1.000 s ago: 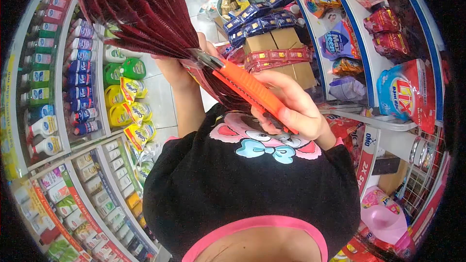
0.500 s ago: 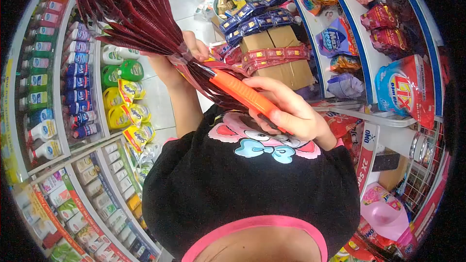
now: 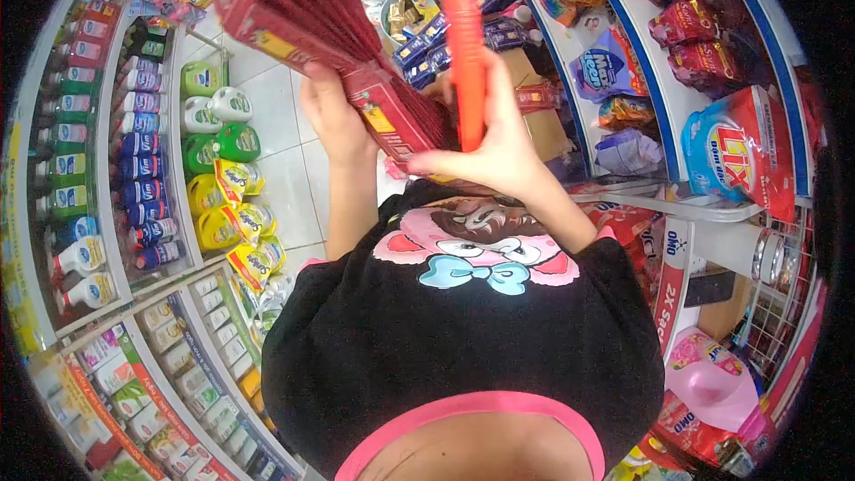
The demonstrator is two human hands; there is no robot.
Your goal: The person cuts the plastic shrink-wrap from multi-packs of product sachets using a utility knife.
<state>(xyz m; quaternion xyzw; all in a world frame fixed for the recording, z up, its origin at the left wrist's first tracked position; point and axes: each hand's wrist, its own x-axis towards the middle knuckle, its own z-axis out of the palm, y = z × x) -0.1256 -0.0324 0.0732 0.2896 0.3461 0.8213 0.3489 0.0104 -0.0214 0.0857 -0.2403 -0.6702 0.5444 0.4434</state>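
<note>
A folded bundle of dark red sachet strips [image 3: 374, 89] slants across the upper middle of the head view, a printed red and yellow face turned toward me. My left hand [image 3: 337, 116] is closed around its lower left side. In my right hand [image 3: 506, 138] is an orange box cutter [image 3: 467, 62], pointing up and away from me. The right thumb lies against the near end of the bundle. Whether the cutter's blade is out, I cannot make out clearly.
Ahead on the tiled floor [image 3: 280, 116] stands a cardboard box [image 3: 545, 129] with blue sachet strips [image 3: 427, 53] near it. Shelves of bottles [image 3: 147, 174] line the left. On the right are shelves with detergent bags [image 3: 735, 147] and a pink jug [image 3: 712, 387].
The sachet bundle has turned from its edges to its printed face. The box cutter has swung from lying diagonally across the strips to upright beside them, lifted away.
</note>
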